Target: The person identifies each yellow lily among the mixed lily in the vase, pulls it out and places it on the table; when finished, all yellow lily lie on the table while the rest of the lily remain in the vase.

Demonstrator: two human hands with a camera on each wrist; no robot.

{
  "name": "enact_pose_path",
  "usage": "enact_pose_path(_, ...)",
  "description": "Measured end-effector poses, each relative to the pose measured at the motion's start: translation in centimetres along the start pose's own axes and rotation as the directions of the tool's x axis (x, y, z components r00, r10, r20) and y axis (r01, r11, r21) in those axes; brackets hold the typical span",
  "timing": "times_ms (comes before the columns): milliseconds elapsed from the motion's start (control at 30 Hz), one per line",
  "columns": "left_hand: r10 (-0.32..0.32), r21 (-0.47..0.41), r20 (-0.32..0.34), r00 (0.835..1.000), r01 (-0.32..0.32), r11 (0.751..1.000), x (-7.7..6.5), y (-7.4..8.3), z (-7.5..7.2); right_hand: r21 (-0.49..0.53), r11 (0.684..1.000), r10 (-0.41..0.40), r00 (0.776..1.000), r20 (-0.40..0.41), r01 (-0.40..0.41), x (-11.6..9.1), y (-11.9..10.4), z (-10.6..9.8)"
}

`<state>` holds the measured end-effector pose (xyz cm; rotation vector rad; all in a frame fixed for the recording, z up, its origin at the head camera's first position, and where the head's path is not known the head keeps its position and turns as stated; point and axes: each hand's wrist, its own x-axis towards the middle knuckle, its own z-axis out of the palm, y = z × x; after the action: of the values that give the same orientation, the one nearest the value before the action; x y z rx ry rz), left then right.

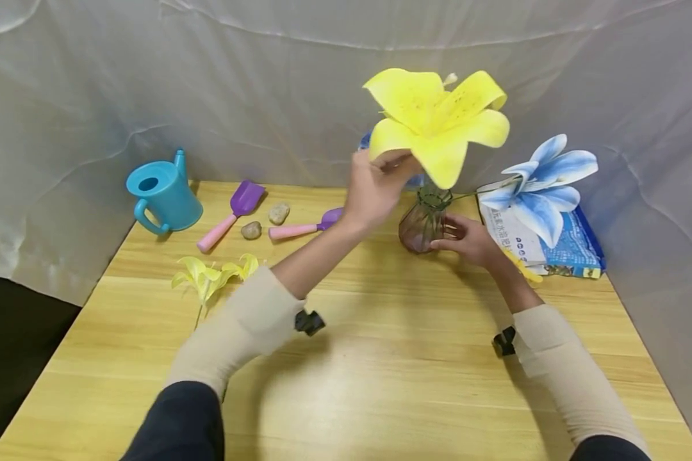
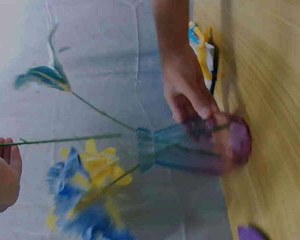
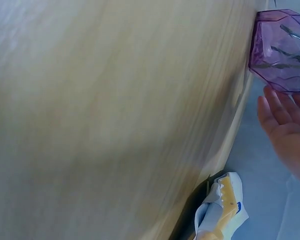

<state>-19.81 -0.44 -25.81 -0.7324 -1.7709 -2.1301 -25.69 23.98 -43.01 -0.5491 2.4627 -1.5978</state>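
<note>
My left hand (image 1: 375,189) pinches the green stem (image 2: 65,140) of a large yellow lily (image 1: 438,121), raised at the back of the table. In the left wrist view the stem's lower end is just apart from the mouth of a glass vase (image 2: 190,145), greenish at the neck and purple at the base. The vase (image 1: 420,227) stands upright, its lower part held between the thumb and fingers of my right hand (image 1: 469,240). Several stems show through the glass (image 3: 280,50). A blue-and-white lily (image 1: 544,182) leans out of the vase to the right; other blue and yellow flowers (image 2: 90,195) lean the opposite way.
At the left stands a blue watering can (image 1: 170,198). Near it lie two purple shovels with pink handles (image 1: 218,234) and two stones (image 1: 251,230). Smaller yellow lilies (image 1: 202,278) lie by my left forearm. A blue-and-white packet (image 1: 571,250) rests behind my right hand.
</note>
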Motion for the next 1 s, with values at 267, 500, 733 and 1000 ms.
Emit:
enact_pose_path(267,-0.163,0.317,0.143,0.976,0.111,0.942,-6.1,0.3,-6.4,-0.02,1.0,-0.009,1.0,0.012,0.009,-0.1,-0.3,-0.1)
enact_pose_path(500,-0.565,0.394,0.191,0.802,0.465,0.793,-13.5,-2.8,-11.5,-0.077,0.997,0.009,1.0,0.01,-0.008,0.0,0.4,-0.1)
enact_pose_path(733,-0.767,0.362,0.071,0.638,0.7,0.616,-17.4,-4.7,-14.1,-0.053,0.998,-0.017,1.0,0.021,0.018,0.0,1.0,-0.4)
enact_pose_path(1000,-0.809,0.361,0.034,0.587,0.748,0.557,-18.0,-5.8,-15.0,-0.045,0.998,0.032,0.999,0.006,-0.032,0.0,0.1,-0.1)
